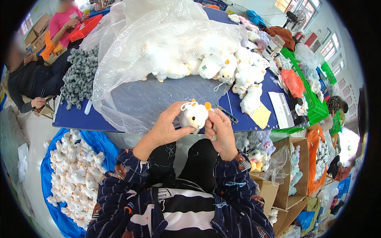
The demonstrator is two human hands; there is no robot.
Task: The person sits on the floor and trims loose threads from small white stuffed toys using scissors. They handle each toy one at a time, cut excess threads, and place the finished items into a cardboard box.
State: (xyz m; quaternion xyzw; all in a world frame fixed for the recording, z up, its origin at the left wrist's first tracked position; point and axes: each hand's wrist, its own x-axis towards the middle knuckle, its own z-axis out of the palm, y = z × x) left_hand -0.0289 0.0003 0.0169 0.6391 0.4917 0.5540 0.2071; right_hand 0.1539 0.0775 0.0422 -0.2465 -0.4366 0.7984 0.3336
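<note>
Head view: left hand (162,126) grasps the white plush toy (193,118) from the left; right hand (220,131) curls beside its orange ear (208,106), grip unclear.

Free room over flat plastic sheet (154,97), plush heap (210,67) beyond.

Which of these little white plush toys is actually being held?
The white toy held between left hand and right hand; other white toys lie on the blue table or in blue plastic, untouched by either.
</note>
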